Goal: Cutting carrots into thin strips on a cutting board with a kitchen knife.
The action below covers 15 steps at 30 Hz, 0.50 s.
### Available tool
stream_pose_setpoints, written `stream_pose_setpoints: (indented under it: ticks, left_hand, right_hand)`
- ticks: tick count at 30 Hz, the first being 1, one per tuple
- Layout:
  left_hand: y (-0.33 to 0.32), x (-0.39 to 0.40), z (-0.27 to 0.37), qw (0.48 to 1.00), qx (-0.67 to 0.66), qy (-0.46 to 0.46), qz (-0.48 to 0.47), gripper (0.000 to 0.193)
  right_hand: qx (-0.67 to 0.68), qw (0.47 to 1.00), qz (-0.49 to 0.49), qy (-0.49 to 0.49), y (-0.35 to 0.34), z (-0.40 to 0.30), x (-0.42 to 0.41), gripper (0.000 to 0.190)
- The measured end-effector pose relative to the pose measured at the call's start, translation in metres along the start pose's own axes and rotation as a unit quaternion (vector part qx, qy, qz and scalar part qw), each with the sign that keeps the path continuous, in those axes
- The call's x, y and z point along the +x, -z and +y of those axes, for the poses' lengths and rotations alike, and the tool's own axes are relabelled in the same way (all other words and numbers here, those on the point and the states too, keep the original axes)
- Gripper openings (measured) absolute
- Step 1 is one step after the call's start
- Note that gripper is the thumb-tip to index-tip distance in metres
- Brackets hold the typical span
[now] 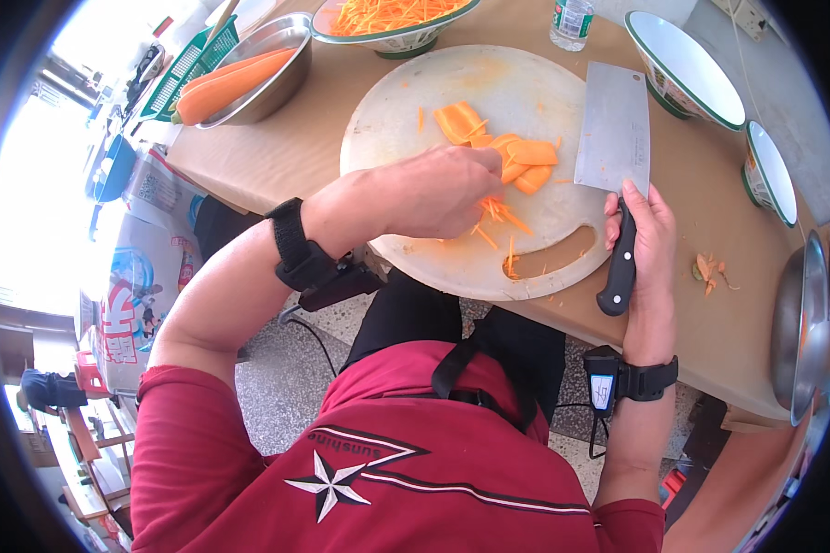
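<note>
My right hand (647,231) grips the black handle of a cleaver (615,131), whose blade lies flat over the right edge of a round white cutting board (401,110). Over the board's middle, my left hand (449,190) has its fingers curled down at some carrot shreds (501,211); its fingertips are partly hidden, so whether it pinches any cannot be told. Beyond those fingers lie several overlapping carrot slices (532,152). A few shreds are by the board's handle slot.
Whole carrots (238,83) rest in a steel bowl (277,93). Behind the board stands a bowl of shredded carrot (394,17), near a water bottle (571,24). White enamel bowls (692,62) stand at the right, with carrot scraps (711,272) and a metal basin (795,332) nearer me.
</note>
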<state>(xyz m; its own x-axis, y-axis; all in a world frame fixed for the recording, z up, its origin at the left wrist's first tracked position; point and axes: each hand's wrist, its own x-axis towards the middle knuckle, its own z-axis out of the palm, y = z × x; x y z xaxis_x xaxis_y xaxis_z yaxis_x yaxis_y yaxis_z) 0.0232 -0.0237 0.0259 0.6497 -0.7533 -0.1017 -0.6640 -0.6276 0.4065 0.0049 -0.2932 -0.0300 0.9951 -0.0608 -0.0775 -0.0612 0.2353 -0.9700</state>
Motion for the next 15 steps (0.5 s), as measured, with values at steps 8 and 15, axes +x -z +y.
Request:
stream_pose_setpoints:
  ticks: [8, 15]
  left_hand:
    - [0.0032, 0.004, 0.007, 0.998, 0.027, 0.04, -0.041, 0.035]
    - [0.0024, 0.0044, 0.0028, 0.998, 0.062, 0.0, -0.022, 0.027]
  right_hand:
    - [-0.011, 1.0, 0.004, -0.008, -0.0017, -0.0019, -0.0003, 0.019]
    - [0.007, 1.0, 0.002, -0.005, -0.001, -0.001, -0.0009, 0.017]
